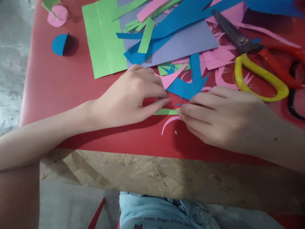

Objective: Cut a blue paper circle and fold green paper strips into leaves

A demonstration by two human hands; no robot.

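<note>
A narrow green paper strip (166,112) lies level near the front of the red tabletop. My right hand (228,117) pinches its right end between thumb and fingers. At the other end, my left hand (138,95) is curled with thumb and fingertips drawn together over the strip, its left end hidden beneath. Just below the strip is a curved pink paper sliver (170,122), partly next to my right fingers. Blue paper scraps (188,87) sit right behind both hands.
Scissors (243,41) with yellow and red handles lie at the right on pink offcuts (219,57). Green (102,41) and purple sheets (183,44) are behind. A folded blue piece (59,44) and a pink disc (57,16) stand far left. The table's bare-board edge (143,168) runs along the front.
</note>
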